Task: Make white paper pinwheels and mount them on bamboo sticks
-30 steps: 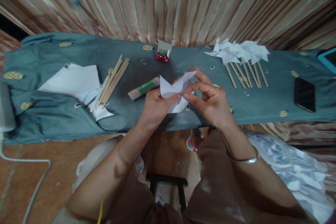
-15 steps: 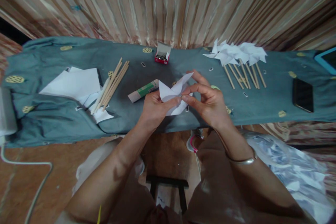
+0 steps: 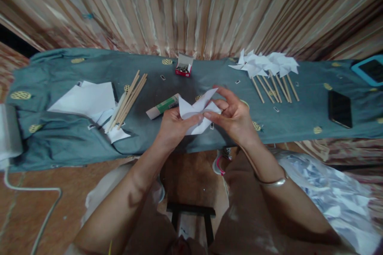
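Left hand: The left side of a folded white paper was gripped, with the thumb laid across its front toward the centre.
Right hand: The same paper was grasped near its middle by the thumb; the index finger was bent by its upper right point.
Paper's place: It was held between both hands, above the green cloth.
Glue tube: It was laid aslant just beside the left hand.
Red box: It was left open near the far edge, with small metallic pieces held inside.
Loose sticks: They were bunched at the left, their near ends rested over paper pieces.
Pinwheels: They were grouped at the right, their sticks pointed nearward.
Black phone: It was placed farther right.
Silver bangle: It was worn on the right arm.
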### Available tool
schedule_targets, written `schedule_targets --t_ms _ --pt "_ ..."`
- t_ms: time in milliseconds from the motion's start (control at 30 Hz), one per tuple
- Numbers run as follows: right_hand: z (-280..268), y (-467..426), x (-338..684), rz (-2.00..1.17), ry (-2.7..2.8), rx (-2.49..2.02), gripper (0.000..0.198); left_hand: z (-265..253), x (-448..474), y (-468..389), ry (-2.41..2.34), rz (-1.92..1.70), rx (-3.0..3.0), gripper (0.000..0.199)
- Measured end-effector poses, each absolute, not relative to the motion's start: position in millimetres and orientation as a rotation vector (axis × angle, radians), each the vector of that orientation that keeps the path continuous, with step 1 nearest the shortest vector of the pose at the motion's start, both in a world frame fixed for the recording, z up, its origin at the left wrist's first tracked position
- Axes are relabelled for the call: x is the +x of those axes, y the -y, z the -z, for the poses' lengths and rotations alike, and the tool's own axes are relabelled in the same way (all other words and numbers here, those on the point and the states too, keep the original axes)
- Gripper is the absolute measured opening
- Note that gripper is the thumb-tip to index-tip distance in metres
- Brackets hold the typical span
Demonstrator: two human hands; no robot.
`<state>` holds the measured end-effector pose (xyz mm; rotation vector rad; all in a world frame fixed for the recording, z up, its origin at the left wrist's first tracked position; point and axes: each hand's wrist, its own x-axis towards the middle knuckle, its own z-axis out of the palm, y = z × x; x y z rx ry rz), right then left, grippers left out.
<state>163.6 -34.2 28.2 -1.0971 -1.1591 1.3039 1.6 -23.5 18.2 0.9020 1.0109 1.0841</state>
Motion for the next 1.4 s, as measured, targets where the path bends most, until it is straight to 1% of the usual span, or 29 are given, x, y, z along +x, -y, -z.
schedule_targets --t_ms 500,867,1133,1400 --pt "-26.6 35.0 167.2 -1.242 1.172 -1.148 0.07 -18.7 10.5 22.5 -1.008 -1.162 0.955 0.024" --pt "-32.5 34.9 164.5 -1.25 1.096 -1.193 0.07 -14.8 10.6 22.3 -1.031 -1.169 1.036 0.023" --pt "-31.6 33.8 163.6 -1.267 1.067 -1.189 0.065 -18.0 9.7 23.3 -1.05 -1.16 1.04 0.017" --pt "-30.6 33.6 163.6 -1.287 1.083 -1.181 0.061 -16.0 9.7 23.0 -1.029 -1.184 1.042 0.02"
